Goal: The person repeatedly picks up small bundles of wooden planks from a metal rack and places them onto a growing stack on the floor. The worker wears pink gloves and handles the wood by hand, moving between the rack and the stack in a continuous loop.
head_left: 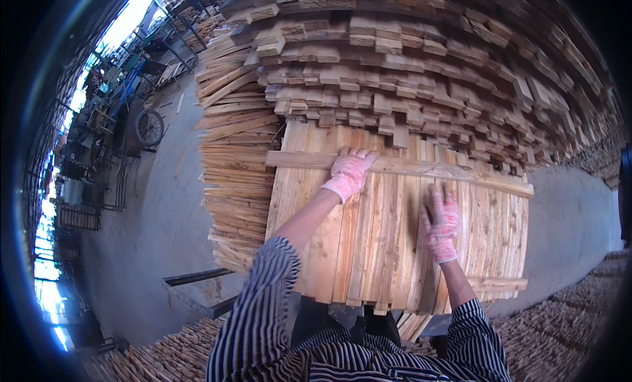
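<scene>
Apparently setting batten [408,166] across far part of boards [368,250]. Left hand [354,171] atop batten, cannot tell if grip clenched; right hand [442,224] on boards, grip released. Next probably calls for steadying batten.

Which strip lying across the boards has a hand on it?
The far strip, under the left hand; no hand rests on the near strip.

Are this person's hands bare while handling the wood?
No: the left hand, on the crosswise wooden strip, and the right hand both wear pink-and-white gloves.
</scene>
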A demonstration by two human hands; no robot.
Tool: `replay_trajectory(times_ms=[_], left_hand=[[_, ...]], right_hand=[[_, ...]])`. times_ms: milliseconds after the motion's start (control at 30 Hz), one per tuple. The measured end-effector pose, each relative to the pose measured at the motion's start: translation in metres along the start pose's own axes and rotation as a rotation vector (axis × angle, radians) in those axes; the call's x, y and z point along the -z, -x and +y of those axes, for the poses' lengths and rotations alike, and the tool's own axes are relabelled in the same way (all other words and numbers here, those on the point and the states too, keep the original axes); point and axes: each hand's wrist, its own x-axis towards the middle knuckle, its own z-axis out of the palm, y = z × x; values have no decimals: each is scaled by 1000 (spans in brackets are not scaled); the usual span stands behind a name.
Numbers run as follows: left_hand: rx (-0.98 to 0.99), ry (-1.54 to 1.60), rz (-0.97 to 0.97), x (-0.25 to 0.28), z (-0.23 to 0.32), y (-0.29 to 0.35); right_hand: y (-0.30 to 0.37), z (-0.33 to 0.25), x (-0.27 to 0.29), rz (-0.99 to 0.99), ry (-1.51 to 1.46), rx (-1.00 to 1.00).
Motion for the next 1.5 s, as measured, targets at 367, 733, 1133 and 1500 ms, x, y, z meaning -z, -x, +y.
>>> replay_trajectory(times_ms=[367, 733, 1133, 1500], left_hand=[[881, 1290, 43, -67, -150, 196], [569, 1562, -141, -69, -154, 189], [590, 1624, 71, -91, -158, 180], [1022, 2108, 848, -158, -171, 229]], right_hand=[[70, 123, 9, -290, -199, -579], [107, 193, -29, -211, -804, -763], [62, 200, 5, -510, -224, -716], [37, -119, -95, -282, 569, -132]])
